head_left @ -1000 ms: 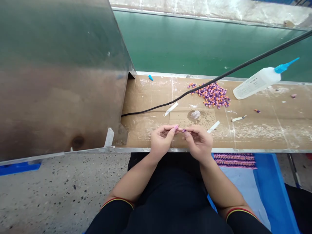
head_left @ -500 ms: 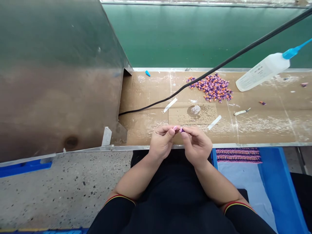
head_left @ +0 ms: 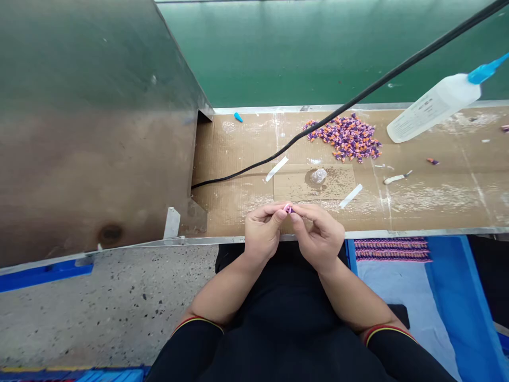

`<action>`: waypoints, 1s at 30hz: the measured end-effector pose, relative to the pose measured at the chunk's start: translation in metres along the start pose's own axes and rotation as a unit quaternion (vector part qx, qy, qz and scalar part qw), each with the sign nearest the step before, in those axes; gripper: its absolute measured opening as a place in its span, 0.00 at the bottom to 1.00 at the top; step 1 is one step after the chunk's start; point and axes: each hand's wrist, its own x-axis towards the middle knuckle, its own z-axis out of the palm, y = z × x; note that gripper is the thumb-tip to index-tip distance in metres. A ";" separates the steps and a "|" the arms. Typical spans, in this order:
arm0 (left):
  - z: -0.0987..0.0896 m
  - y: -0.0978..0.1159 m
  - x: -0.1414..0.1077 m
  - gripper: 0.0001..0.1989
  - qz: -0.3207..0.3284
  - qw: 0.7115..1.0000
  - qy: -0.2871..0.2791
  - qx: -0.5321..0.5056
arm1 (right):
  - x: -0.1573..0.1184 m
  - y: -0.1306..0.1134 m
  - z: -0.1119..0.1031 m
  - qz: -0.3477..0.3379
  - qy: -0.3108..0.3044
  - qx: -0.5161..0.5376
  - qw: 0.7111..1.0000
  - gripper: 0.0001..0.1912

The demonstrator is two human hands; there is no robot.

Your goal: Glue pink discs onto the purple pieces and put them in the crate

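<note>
The fingertips of both hands are closed together on one small pink and purple piece (head_left: 288, 209), and they pinch it from its two sides. The exact shape of this piece is too small to tell. The left hand (head_left: 264, 231) and the right hand (head_left: 320, 236) are close together above the near edge of a cardboard-covered bench (head_left: 234, 159).

At 12 o'clock from the hands lies a small clear plastic cup (head_left: 318, 176), between two white paper strips (head_left: 277, 168) (head_left: 350, 195). At 1 o'clock is a heap of orange and purple pieces (head_left: 344, 139), and a black cable (head_left: 262, 161) passes just beside it. At 2 o'clock lies a white squeeze bottle with a blue nozzle (head_left: 431, 105). At 4 o'clock, below the bench, is a blue tray (head_left: 449, 297) with rows of pink and purple pieces (head_left: 392, 249). At 10 o'clock stands a large steel panel (head_left: 99, 132).
</note>
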 end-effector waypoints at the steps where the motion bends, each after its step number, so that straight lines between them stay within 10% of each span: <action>1: -0.001 -0.002 0.000 0.15 0.036 0.999 -0.006 0.020 | 0.000 0.000 0.000 -0.004 0.003 0.005 1.000 0.08; 12: -0.006 -0.001 -0.004 0.05 0.297 0.934 -0.034 0.196 | -0.006 -0.001 0.002 -0.037 0.025 -0.005 0.999 0.11; 21: -0.005 -0.003 -0.008 0.11 0.309 0.928 -0.051 0.201 | -0.008 0.000 0.000 -0.029 0.030 0.024 0.999 0.14; 30: -0.010 -0.023 -0.004 0.15 0.160 0.973 -0.054 0.157 | -0.010 0.023 -0.043 0.156 -0.006 0.112 0.981 0.03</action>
